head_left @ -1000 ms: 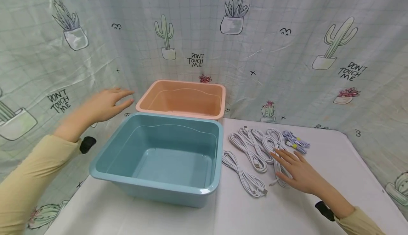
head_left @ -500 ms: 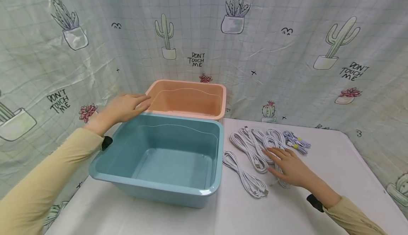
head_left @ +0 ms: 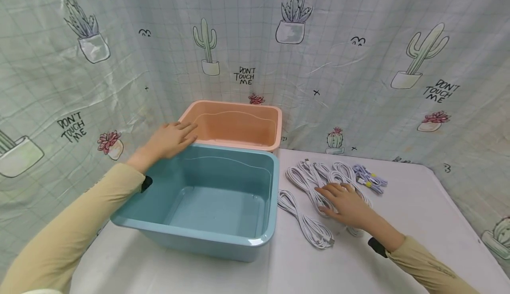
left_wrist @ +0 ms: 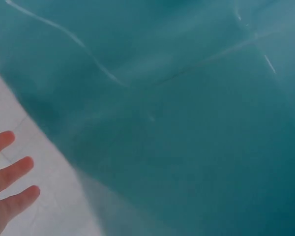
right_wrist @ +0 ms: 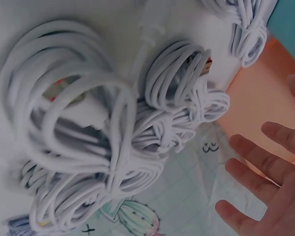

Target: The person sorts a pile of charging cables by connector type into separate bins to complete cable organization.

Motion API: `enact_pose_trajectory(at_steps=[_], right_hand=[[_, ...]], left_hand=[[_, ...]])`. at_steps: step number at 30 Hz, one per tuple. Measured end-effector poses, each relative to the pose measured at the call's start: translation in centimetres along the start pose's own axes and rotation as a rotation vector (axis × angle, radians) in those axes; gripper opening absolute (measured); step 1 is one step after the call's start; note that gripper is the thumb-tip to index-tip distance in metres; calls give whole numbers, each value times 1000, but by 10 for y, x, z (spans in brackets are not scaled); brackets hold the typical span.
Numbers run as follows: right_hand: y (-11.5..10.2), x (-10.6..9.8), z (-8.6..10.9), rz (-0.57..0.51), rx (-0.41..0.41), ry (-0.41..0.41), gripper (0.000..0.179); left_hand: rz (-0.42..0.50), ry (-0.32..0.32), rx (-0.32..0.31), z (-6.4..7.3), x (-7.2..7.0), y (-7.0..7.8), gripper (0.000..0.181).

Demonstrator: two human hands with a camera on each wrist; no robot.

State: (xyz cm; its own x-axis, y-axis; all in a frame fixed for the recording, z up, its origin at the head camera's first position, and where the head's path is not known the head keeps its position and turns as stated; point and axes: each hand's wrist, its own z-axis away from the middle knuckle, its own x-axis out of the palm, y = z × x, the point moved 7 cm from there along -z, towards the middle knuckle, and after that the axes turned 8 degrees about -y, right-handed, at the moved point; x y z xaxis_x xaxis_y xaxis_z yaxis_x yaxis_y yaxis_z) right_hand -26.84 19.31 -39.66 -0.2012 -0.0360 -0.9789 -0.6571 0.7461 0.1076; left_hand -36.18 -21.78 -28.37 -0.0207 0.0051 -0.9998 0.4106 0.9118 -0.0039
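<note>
My left hand (head_left: 172,140) is over the far left corner of the blue plastic tub (head_left: 207,239), close to the orange tub (head_left: 231,128) behind it. Its spread fingers hold nothing, as the left wrist view also shows with fingertips (left_wrist: 20,167) beside the tub's wall. My right hand (head_left: 347,205) hovers, fingers extended, over a bunch of coiled white USB cables (head_left: 304,180). The right wrist view shows these coils (right_wrist: 64,98) large, apart from the spread fingers (right_wrist: 265,172). Part of the bunch is hidden beneath the hand.
One bundled white cable (head_left: 304,218) lies separately, right of the blue tub. Bluish-purple cables (head_left: 370,179) with yellow ties lie behind the white ones. A white table (head_left: 418,205) carries everything. A cactus-print curtain (head_left: 247,41) hangs behind and at both sides.
My left hand has moved right and slightly down, from beside the tubs to over the blue tub's far left corner. My right hand has shifted left over the white cables.
</note>
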Motion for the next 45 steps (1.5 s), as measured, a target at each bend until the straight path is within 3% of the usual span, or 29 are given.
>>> enact_pose_trajectory(at_steps=[9,17,22,30,45], right_hand=[[-16,9,-16,-2,-26,-3,49],[-22,24,-26,11,1,-65,50],[-28,30,-31,3,7,-113,48],[-37,40,-39,1,-17,-158,45],[-48,51,-43,73,66,-238,54]], left_hand=[[41,-11,10,-6,20,5,55],[29,-19,9,-8,33,4,55],[74,-40,21,-7,41,2,54],[121,-23,40,-7,44,1,54],[121,18,62,-5,43,5,52]])
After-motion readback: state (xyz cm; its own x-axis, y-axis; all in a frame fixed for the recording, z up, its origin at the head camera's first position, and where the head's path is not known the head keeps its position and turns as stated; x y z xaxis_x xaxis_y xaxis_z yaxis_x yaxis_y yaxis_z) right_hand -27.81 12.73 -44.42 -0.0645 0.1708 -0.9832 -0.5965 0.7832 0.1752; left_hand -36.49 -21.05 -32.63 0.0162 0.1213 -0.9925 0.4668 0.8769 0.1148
